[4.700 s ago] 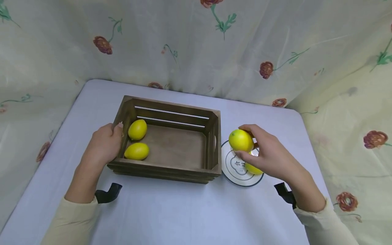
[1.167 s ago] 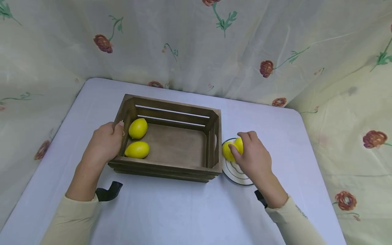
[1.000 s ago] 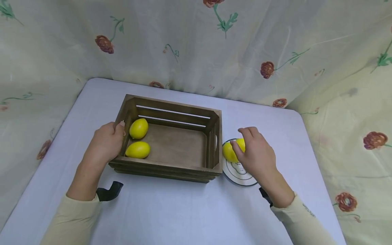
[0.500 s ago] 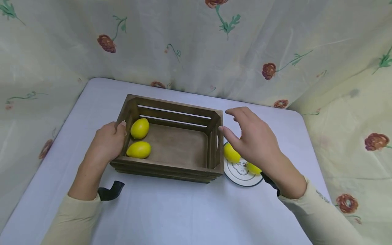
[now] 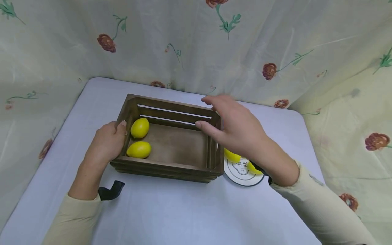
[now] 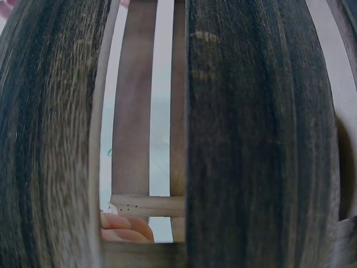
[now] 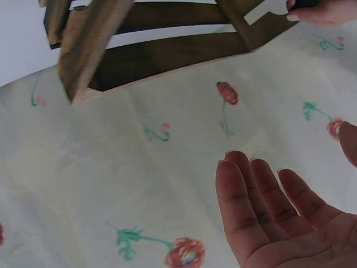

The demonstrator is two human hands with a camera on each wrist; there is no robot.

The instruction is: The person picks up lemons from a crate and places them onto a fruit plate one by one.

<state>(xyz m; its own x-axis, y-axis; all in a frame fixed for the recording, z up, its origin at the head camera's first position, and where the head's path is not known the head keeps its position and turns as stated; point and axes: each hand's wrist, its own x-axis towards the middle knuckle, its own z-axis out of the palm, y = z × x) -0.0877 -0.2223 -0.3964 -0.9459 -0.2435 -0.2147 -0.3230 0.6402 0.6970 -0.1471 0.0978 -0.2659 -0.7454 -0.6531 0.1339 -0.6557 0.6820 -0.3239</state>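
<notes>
— My right hand [image 5: 239, 126] has travelled left and toward the far side, from over the dark-rimmed plate [image 5: 239, 177] to above the far right corner of the slatted wooden crate [image 5: 165, 172]. The crate shows no displacement.

— State of that hand?

— Released. Fingers extended, thumb apart, palm carrying nothing.

— And the left hand [image 5: 110, 141]?

— Grasping the crate's left end, thumb at the rim. I judge that this grip keeps the crate from sliding.

— Location of the lemons?

— Two lie inside the crate toward its left end: a far lemon [image 5: 140, 128] and a near lemon [image 5: 139, 149]. Two more show on the plate: a left lemon [image 5: 232, 156] and a right lemon [image 5: 254, 168], each partly hidden by my right arm. I cannot tell whether it covers others.

— Reason for the plate's position?

— Probably reach. It sits just right of the crate, so my right hand can serve both while my left holds the crate.
</notes>
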